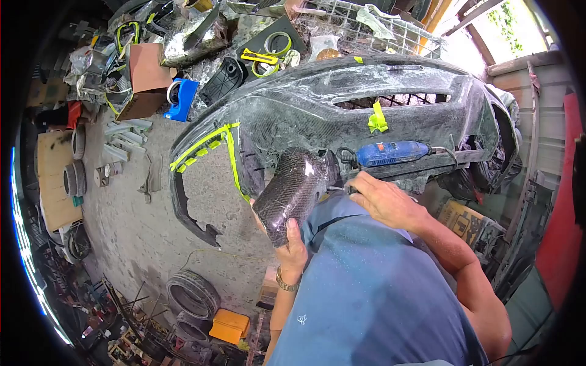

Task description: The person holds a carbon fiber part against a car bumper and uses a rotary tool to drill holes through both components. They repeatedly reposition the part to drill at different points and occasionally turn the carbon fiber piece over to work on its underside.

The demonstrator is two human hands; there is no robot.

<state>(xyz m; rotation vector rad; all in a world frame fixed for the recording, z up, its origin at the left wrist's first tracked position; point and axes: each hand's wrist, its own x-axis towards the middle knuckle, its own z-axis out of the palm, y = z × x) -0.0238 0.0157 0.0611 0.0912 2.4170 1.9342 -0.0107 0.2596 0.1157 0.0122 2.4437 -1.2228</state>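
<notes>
My left hand (292, 247) is closed around the lower end of a glossy, curved carbon-fibre part (292, 189), thumb on its near face. Just right of that part, the fingers of my right hand (381, 198) pinch a slim dark handpiece (350, 190), mostly hidden, with a thin tip toward the part. A blue rotary tool (390, 154) lies on the large dark bumper (274, 125), a black cable or shaft curling from its left end. Yellow-green tape (234, 160) lines the bumper's left opening, and another strip (378, 118) sticks near its upper slot.
Behind the bumper lie tape rolls (278, 43), a yellow cutter (259, 57), a blue tape dispenser (181, 99) and cardboard (149, 68). Tyres (193, 294) and an orange box (229, 326) stand on the floor at lower left. A cardboard box (467, 221) is at right.
</notes>
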